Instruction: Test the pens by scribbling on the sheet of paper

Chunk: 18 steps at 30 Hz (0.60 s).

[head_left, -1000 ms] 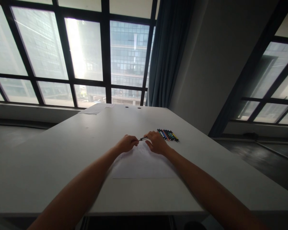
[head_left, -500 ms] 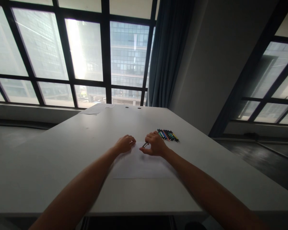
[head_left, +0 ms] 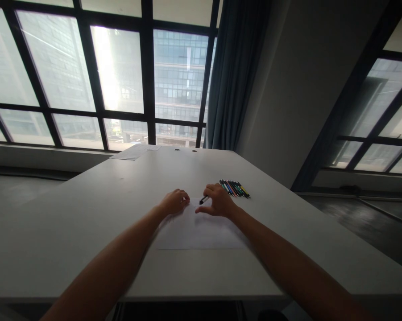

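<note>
A white sheet of paper [head_left: 201, 234] lies on the table in front of me. At its upper left part rests my left hand [head_left: 176, 201], loosely curved, with a gap at the fingertips and no object visible in it. My right hand [head_left: 219, 200] holds a dark-tipped pen [head_left: 204, 200] above the upper part of the sheet. The pen is tilted, its dark end pointing down and left; the thumb stands apart below it. Whether the tip touches the paper I cannot tell.
Just beyond my right hand, several coloured pens [head_left: 236, 188] lie side by side in a row. More papers [head_left: 132, 153] rest at the table's far left corner. The white table [head_left: 97, 214] reaches toward the windows, with a blue curtain [head_left: 234, 84] beside them.
My right thumb has come away from the pen, and the pen has shifted slightly in the fingers so more of its dark end shows. My left hand has hardly moved.
</note>
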Each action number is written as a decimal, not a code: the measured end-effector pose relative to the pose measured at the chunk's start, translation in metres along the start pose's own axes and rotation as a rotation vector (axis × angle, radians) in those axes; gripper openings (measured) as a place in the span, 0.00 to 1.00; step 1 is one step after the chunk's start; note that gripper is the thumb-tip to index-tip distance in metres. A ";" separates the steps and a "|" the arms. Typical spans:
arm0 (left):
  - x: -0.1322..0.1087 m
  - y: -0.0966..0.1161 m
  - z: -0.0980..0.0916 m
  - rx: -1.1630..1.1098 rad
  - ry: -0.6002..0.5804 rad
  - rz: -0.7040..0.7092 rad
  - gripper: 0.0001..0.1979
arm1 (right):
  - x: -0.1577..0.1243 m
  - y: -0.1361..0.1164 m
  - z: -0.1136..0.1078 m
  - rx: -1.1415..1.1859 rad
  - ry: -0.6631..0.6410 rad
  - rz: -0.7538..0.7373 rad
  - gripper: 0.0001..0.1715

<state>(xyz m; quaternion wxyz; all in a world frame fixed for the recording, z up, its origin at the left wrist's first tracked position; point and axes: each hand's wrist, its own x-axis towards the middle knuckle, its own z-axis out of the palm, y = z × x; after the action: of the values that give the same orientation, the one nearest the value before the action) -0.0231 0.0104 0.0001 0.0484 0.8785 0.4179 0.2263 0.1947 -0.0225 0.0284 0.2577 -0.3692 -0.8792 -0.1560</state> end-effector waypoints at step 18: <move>-0.002 -0.007 0.000 0.030 -0.072 -0.003 0.20 | -0.010 0.027 0.012 0.900 -0.233 0.656 0.14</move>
<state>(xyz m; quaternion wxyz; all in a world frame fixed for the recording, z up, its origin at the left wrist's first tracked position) -0.0295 0.0133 -0.0023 0.0507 0.8861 0.4204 0.1884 0.2167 -0.0041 0.0151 0.3260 -0.4917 -0.7208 0.3639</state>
